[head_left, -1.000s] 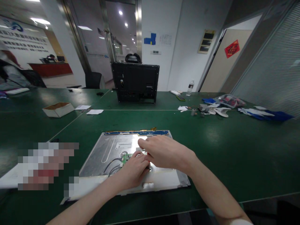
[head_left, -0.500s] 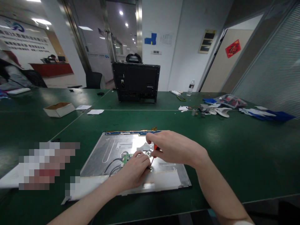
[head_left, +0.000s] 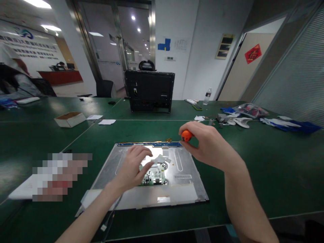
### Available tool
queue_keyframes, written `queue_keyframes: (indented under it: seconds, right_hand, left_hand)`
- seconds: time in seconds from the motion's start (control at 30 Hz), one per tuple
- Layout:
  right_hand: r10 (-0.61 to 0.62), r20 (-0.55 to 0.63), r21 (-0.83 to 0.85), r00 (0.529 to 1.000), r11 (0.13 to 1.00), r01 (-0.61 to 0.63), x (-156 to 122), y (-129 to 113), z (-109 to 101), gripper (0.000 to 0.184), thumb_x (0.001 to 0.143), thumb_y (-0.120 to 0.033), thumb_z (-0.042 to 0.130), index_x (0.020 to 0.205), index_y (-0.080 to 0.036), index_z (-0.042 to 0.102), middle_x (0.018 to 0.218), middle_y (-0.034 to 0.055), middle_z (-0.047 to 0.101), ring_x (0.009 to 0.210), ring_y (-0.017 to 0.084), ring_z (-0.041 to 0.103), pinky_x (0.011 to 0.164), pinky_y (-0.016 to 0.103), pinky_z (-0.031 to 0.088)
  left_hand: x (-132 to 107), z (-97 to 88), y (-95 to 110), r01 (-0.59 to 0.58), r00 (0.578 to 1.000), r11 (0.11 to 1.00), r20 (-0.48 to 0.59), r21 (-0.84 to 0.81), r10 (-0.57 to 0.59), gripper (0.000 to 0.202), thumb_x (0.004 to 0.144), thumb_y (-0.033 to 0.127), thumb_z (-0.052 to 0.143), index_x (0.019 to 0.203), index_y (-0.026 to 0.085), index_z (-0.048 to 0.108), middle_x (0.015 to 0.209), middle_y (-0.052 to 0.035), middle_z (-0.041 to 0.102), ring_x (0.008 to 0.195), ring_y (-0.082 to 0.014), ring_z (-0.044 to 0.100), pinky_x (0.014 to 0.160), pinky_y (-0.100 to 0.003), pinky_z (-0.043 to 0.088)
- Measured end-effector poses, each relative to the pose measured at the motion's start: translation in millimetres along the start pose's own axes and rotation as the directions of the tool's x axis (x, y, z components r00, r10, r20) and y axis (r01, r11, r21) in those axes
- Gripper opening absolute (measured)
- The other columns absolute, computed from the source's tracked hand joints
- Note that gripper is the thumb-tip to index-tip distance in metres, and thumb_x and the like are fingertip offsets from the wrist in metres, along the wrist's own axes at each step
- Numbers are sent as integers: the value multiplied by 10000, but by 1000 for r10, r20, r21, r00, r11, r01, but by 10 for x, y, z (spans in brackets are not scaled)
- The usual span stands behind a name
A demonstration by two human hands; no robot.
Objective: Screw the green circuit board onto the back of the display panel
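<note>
A silver LCD panel [head_left: 186, 168] lies back side up in front of me. At its middle is a green circuit board [head_left: 155, 175], partly covered by my left hand [head_left: 133, 167]. The thumb and fingers of that hand are apart, with nothing seen between them. Just past the fingertips, a pale translucent flap [head_left: 160, 159] stands up from the panel. My right hand [head_left: 210, 143] grips a screwdriver by its orange handle [head_left: 186, 135], raised over the panel's far right edge; the shaft is out of sight. A cable [head_left: 115, 206] trails off the panel's near edge.
A black monitor housing [head_left: 150, 91] stands upright at the back of the green table. Left are an open box [head_left: 70, 119] and white papers [head_left: 107, 122]. At the right lie white gloves [head_left: 241, 122] and a plastic bag [head_left: 250, 109]; a water bottle [head_left: 207, 96] stands behind.
My right hand has lifted the screwdriver up and right, off the board. My left hand has moved left and up, its fingers spreading, and more of the circuit board shows.
</note>
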State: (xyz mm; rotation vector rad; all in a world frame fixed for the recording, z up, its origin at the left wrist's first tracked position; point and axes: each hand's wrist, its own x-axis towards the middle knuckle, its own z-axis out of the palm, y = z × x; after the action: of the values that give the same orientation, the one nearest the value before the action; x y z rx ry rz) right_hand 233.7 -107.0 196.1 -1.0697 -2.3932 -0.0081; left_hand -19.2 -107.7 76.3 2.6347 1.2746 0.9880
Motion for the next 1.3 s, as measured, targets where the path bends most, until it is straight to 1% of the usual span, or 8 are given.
queue_keyframes:
  seconds: [0.13,0.23,0.37,0.5,0.63,0.83,1.03,1.3]
  right_hand:
    - [28,-190,-15,981,999,-31,-156,-187,86,89,823,-152,460,901,-191,479,867,63,574,773,175,522,697,303,417]
    - [173,-31,-28,984,984,-174,-308,-208,406,122,832,-135,406,925,-180,472,793,39,564,606,137,479,563,265,371]
    - [394,218,-208,893,913,-352,-526,-24,943,76,856,-183,437,844,-187,512,792,54,625,675,180,573,582,279,379]
    - [388,268,-214,882,916,-338,-767,96,1245,134,867,-176,453,928,-193,572,927,79,681,821,215,640,653,290,431]
    - [424,214,-209,880,900,-383,-977,96,1368,275,928,-234,387,1137,-177,555,1176,133,640,991,244,635,736,324,480]
    - [524,206,-246,826,845,-475,-1079,143,1550,382,940,-289,359,1257,-170,536,1341,113,542,1066,245,613,829,347,488]
    - [584,233,-250,778,809,-532,-1032,195,1622,385,920,-324,386,1215,-179,585,1320,111,562,1013,256,630,812,351,478]
    - [638,113,-246,762,761,-600,-1093,279,1531,352,922,-372,399,1128,-204,630,1089,97,686,910,231,653,744,306,448]
  left_hand:
    - [-185,-301,-223,202,979,974,-49,98,-198,337,959,418,339,992,198,591,1057,-68,626,1045,-254,538,918,-416,385]
    - [-460,-338,-404,328,942,934,26,145,-335,405,958,474,312,1029,200,602,1085,-71,636,1060,-260,553,912,-422,418]
    - [-879,-192,-640,424,881,871,109,248,-460,488,943,515,312,1153,185,604,1189,-97,621,1118,-282,556,955,-441,432]
    - [-1227,-43,-822,414,860,848,162,329,-483,535,945,516,313,1259,169,573,1327,-125,536,1220,-290,496,1014,-459,400]
    - [-1417,12,-904,413,843,816,169,404,-511,538,935,544,351,1386,264,441,1449,-89,412,1347,-361,323,1053,-666,201]
    - [-1422,25,-921,417,834,836,214,357,-508,575,946,538,329,1421,219,382,1493,-84,336,1385,-299,273,1105,-525,265]
    - [-1350,10,-826,426,804,804,235,414,-547,587,945,536,297,1425,207,372,1492,-74,335,1390,-290,262,1112,-527,244]
    - [-1067,242,-462,346,852,868,269,355,-449,578,933,554,333,1426,253,367,1487,-65,341,1373,-306,297,1088,-551,272]
